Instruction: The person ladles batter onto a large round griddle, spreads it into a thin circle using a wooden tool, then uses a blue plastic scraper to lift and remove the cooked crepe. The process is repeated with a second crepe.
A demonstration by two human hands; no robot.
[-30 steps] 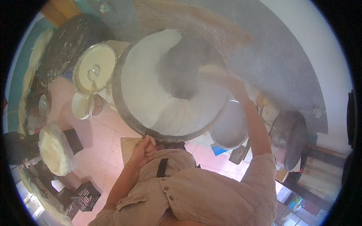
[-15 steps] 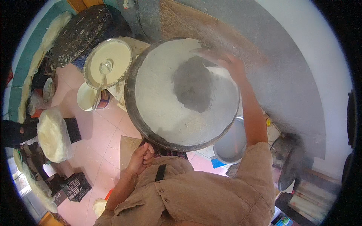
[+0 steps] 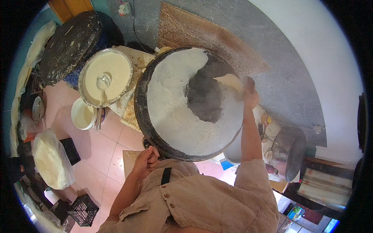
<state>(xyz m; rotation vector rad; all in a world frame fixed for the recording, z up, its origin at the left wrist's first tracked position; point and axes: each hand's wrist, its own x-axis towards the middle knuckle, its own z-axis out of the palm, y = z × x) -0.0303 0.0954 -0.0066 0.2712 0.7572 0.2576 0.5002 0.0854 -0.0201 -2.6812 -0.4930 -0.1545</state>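
Note:
A large round dark griddle point(image 3: 140, 112) stands before me, with a broad, pale layer of batter point(image 3: 167, 93) over its left, front and right parts. Dark surface shows in the middle and at the far right. Over the griddle's right edge, my right hand point(image 3: 250, 97) is closed, slightly blurred. From it a pale crescent-shaped scraper point(image 3: 230, 81) reaches inward over the surface; its grip is hidden by the fingers. My left hand point(image 3: 147, 160) is curled into a fist by the griddle's near left edge, close to my shirt, with nothing visible in it.
Left of the griddle stand a wide bowl of batter point(image 3: 116, 60) with a ladle point(image 3: 102, 82) in it and a white bucket point(image 3: 82, 116). A plastic-wrapped pale stack point(image 3: 52, 159) and a black crate point(image 3: 83, 211) are farther left. A grey basin point(image 3: 233, 151) sits under the griddle's right side.
My right hand has come from the griddle's far right side nearer, round its right edge, with the scraper. More dark surface shows at the far right. My left fist stays put. The view has shifted.

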